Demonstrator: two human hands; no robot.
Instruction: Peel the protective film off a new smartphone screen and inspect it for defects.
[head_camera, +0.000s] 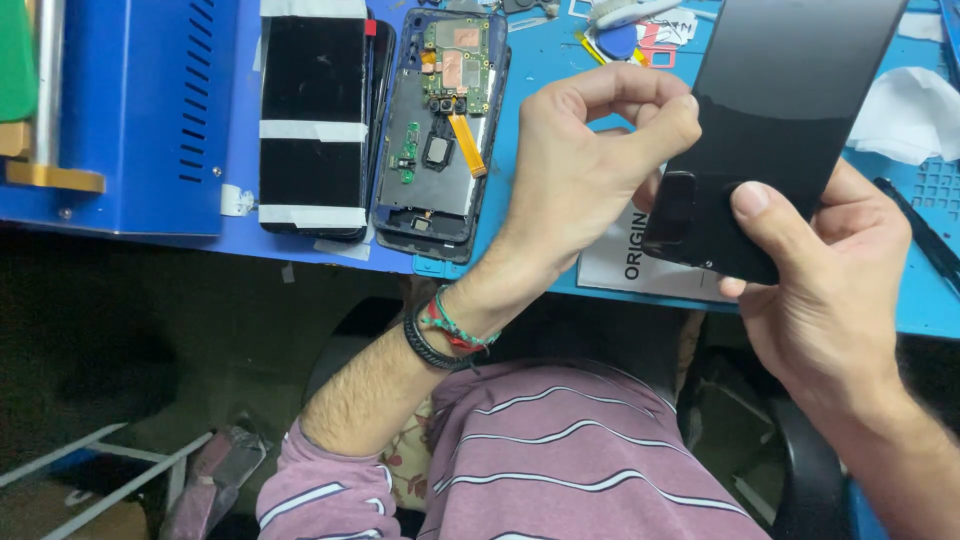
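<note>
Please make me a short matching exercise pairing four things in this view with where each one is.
Things:
1. Black back cover
2. Opened phone
3. Taped screen
4. White tissue

Places:
A. On the blue mat, at the far right edge
B. Lying between the blue machine and the opened phone
C. Held above the mat by the left hand and right hand
D. Lying on the mat, circuit board showing

Pairs: 1-C, 2-D, 3-B, 4-A

Both hands (700, 190) grip black phone back panel (780, 110); opened phone (440, 130) beside.
</note>
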